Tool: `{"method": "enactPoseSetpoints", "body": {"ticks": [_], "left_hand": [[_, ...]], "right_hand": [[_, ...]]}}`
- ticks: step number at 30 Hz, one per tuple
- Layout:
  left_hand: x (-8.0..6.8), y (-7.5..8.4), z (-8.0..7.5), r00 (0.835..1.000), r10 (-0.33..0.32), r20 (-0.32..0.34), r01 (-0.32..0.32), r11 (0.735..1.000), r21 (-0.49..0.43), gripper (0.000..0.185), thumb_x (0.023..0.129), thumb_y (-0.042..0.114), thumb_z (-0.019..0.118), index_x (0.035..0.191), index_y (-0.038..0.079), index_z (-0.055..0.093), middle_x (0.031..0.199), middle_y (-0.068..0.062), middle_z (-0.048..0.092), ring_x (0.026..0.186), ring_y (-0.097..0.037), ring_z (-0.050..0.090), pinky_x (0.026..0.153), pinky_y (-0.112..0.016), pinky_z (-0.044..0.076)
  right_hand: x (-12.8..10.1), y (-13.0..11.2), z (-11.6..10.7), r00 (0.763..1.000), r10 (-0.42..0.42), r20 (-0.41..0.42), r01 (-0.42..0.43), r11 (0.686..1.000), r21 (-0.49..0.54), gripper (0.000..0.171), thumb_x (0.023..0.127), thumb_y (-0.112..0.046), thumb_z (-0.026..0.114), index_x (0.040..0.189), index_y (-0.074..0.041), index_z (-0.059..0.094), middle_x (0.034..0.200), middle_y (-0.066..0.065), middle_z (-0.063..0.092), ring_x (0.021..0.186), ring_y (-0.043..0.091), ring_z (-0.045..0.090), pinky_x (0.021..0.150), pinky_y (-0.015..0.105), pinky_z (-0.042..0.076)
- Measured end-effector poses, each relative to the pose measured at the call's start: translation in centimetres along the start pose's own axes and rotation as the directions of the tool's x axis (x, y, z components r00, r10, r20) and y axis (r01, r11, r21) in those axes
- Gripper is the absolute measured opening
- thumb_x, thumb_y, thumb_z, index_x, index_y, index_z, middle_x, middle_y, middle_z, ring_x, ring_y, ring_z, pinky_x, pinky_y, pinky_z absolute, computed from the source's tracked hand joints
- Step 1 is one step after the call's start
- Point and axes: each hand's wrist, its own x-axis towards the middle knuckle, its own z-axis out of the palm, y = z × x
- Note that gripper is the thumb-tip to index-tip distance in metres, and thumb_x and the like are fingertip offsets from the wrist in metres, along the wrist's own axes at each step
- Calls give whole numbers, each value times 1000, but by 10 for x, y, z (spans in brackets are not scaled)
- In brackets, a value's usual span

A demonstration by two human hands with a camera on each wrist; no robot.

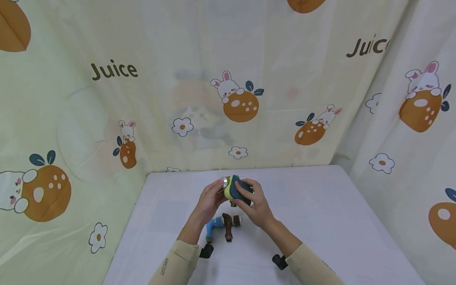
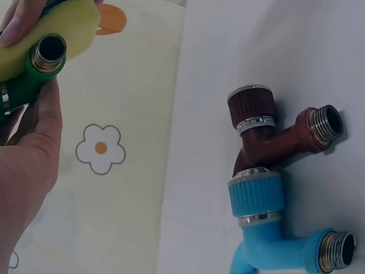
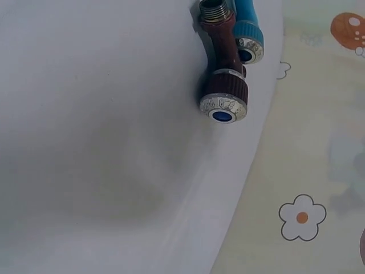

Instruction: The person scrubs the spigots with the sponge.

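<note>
My left hand (image 1: 209,201) grips a green water tap (image 2: 29,85) with a threaded metal outlet, raised above the table. My right hand (image 1: 259,206) holds a sponge (image 1: 234,190), yellow with a dark blue face, against the tap. In the head view, sponge and fingers hide most of the green tap. Below the hands, a brown tap (image 1: 228,229) and a light blue tap (image 1: 210,228) lie side by side on the table. Both show ridged knobs and threaded outlets in the left wrist view. Neither hand appears in the right wrist view.
The white table (image 1: 306,221) ends at a printed curtain (image 1: 278,130) with oranges, rabbits and flowers, which also runs along both sides. A black wrist camera piece (image 1: 206,250) shows by the left sleeve, another (image 1: 279,261) by the right.
</note>
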Motion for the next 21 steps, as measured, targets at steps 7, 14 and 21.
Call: {"method": "enactPoseSetpoints", "body": {"ticks": [7,14,21], "left_hand": [[-1,-1,-2,998,-19,60,20,1000,-13,49,110,38,51,140,1,58,120,-2,71,108,-15,72,97,-29,58],[-1,0,-3,993,-24,113,22,1000,18,49,111,37,48,141,1,59,120,-2,73,113,-17,72,104,-34,56],[-4,4,5,991,-9,134,0,998,70,50,111,36,49,144,0,57,121,-1,75,113,-17,73,107,-38,54]], "right_hand": [[3,4,-3,1000,19,-13,-18,999,39,54,92,-11,79,144,-11,63,150,13,47,138,31,41,106,53,50],[4,7,-3,998,32,-59,-31,999,21,55,92,-11,79,144,-12,62,149,14,47,136,31,42,103,46,48],[8,12,-5,983,138,-120,-141,990,-14,52,98,-22,74,147,-19,59,147,15,47,132,30,44,100,52,51]]}}
